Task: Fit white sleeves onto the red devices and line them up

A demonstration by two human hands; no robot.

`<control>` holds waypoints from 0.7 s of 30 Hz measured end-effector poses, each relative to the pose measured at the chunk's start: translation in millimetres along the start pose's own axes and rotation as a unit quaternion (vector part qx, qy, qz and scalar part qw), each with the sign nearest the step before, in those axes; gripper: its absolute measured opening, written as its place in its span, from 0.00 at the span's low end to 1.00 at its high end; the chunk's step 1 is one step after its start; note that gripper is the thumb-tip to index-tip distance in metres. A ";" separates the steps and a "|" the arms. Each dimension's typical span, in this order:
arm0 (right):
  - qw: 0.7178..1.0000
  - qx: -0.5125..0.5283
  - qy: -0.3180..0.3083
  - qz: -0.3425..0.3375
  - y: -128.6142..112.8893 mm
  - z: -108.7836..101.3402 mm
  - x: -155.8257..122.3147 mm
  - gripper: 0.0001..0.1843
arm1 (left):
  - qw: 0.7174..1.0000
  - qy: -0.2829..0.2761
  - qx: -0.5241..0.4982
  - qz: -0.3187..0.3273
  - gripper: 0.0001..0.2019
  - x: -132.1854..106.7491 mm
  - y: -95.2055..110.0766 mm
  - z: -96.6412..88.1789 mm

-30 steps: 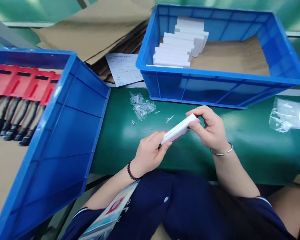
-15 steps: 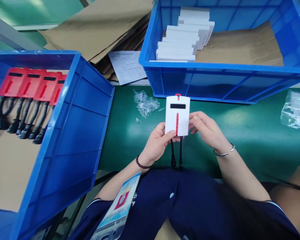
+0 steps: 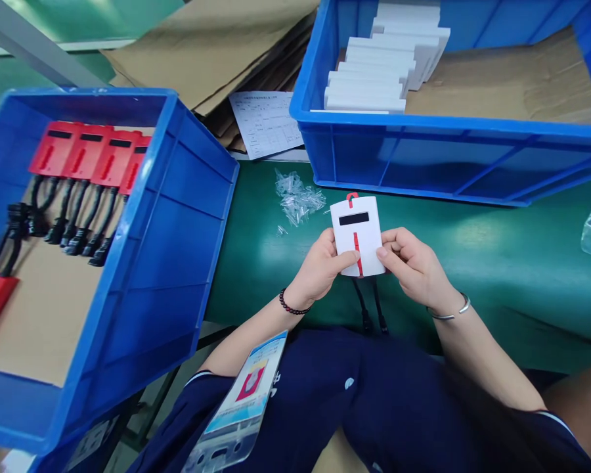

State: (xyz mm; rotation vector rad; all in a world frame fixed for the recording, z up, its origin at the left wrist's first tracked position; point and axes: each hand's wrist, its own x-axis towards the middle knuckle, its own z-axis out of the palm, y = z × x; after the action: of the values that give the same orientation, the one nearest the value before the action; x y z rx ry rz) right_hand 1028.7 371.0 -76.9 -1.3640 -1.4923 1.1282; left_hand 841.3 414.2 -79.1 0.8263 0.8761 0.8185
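Your right hand (image 3: 414, 266) now pinches the right side of the device (image 3: 372, 240), joining your left hand (image 3: 320, 266) gripping its left; both steady it above the tabletop (image 3: 482, 256), toward the near edge.

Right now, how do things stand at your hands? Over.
Left hand holding white device, thumb on red strip. Right hand gripping its right edge. Black cables below. Clear slivers lying nearby.

Turned the white device (image 3: 367, 243) from edge-on to face-up; tightened the right-hand fingers (image 3: 393, 260) from loosely beside its right edge to gripping that edge.
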 end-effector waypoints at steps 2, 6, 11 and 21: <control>1.000 0.005 0.003 -0.004 1.6 1.1 -0.6 0.12 | 1.000 -0.010 -0.008 -0.004 0.29 1.8 -0.8 -1.1; 0.999 0.041 0.007 -0.014 -0.2 2.6 -1.6 0.13 | 0.997 -0.042 -0.055 -0.019 0.29 2.5 -2.6 -4.6; 0.997 0.058 -0.006 -0.059 -8.1 3.5 -5.0 0.17 | 0.990 -0.074 -0.114 -0.036 0.28 4.1 -8.0 -8.8; 0.998 -0.002 -0.046 0.031 3.7 1.5 -3.4 0.44 | 0.989 -0.140 -0.050 -0.011 0.29 -17.5 9.7 9.2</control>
State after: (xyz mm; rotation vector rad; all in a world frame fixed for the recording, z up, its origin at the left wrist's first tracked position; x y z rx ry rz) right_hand 1028.7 367.6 -80.9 -1.3867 -1.5271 1.2418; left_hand 839.9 400.9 -61.6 0.8185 0.5904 0.6998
